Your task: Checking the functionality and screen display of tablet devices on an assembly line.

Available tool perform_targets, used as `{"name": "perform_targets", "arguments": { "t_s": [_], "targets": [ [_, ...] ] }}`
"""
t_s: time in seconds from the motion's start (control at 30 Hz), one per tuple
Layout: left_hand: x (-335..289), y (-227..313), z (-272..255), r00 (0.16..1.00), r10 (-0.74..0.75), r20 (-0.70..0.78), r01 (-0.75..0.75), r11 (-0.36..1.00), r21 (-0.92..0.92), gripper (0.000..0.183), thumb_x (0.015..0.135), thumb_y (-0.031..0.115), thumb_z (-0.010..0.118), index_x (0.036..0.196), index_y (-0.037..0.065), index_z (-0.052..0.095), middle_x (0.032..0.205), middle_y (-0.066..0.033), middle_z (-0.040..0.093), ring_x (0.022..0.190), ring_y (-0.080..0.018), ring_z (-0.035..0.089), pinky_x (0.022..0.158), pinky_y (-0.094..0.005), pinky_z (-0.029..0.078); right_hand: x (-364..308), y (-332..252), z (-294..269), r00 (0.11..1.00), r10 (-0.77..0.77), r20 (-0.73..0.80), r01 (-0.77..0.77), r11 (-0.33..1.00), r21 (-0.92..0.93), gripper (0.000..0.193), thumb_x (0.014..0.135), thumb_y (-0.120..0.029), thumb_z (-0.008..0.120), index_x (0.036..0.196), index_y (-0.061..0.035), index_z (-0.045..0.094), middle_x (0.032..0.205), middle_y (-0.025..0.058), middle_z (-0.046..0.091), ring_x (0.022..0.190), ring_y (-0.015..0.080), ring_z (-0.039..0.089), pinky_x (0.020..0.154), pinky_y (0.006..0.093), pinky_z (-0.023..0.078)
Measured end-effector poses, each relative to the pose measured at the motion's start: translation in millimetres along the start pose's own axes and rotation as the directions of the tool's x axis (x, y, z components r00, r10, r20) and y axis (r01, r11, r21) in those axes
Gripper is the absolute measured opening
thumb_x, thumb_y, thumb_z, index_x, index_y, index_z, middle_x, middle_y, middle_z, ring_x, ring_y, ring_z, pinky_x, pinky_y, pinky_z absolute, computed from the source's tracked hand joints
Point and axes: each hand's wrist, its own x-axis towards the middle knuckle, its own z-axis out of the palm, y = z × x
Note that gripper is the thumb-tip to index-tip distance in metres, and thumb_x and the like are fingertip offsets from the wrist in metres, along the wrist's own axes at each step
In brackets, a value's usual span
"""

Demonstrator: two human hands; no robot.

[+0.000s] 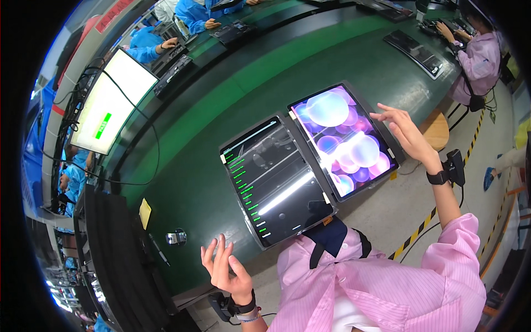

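Two tablets lie side by side at the near edge of the green table. The left tablet (pixel 279 180) has a dark screen with a column of green text lines and a bright glare streak. On the right tablet (pixel 342 138) glows a wallpaper of purple and pink bubbles. My left hand (pixel 228 271) is raised just off the left tablet's lower left corner, empty, fingers apart. Beside the right edge of the bubble-screen tablet hovers my right hand (pixel 406 133), its fingers stretched toward the screen and nothing in them. Both wrists wear black straps with small devices.
A lit monitor (pixel 113 102) with cables stands at the left. Near it lie a yellow note (pixel 145 213), a pen (pixel 160 250) and a small metallic object (pixel 176 238). Another tablet-like device (pixel 415 52) rests at the far right. Co-workers in blue and pink sit around the table.
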Motion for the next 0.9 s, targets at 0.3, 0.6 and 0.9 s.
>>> {"name": "perform_targets", "arguments": {
  "t_s": [0.3,0.6,0.9],
  "targets": [
    [0.6,5.5,7.9,1.000,0.021,-0.002,-0.021,0.999,-0.046,0.025,0.082,0.004,0.047,0.096,-0.001,0.067,0.109,-0.0170,0.065,0.113,-0.0319,0.053,0.105,-0.0516,0.028,21.4,-33.8,28.9,0.978,-0.173,0.117,0.176,0.984,-0.016,0.031,0.094,-0.023,0.046,0.119,-0.0079,0.055,0.133,0.0099,0.047,0.128,0.0288,0.036,0.105,0.0409,0.026],
    [0.9,10.1,3.1,1.000,0.019,-0.001,-0.019,1.000,0.004,0.027,0.082,0.004,0.044,0.093,-0.006,0.066,0.106,-0.0206,0.065,0.110,-0.0340,0.056,0.104,-0.0506,0.030,41.7,-37.3,59.6,0.963,-0.245,0.109,0.253,0.966,-0.062,0.034,0.095,-0.030,0.046,0.122,-0.0123,0.055,0.137,0.0119,0.040,0.127,0.0325,0.032,0.107,0.0451,0.025],
    [2.3,12.2,7.5,0.999,0.033,0.005,-0.033,0.999,-0.019,0.026,0.082,0.005,0.044,0.093,-0.006,0.066,0.106,-0.0211,0.065,0.110,-0.0343,0.056,0.104,-0.0503,0.030,49.6,-50.6,76.6,0.925,-0.362,0.116,0.374,0.921,-0.112,0.033,0.093,-0.033,0.047,0.112,-0.0111,0.063,0.134,0.0098,0.042,0.129,0.0314,0.031,0.108,0.0464,0.024]
  ]
}}
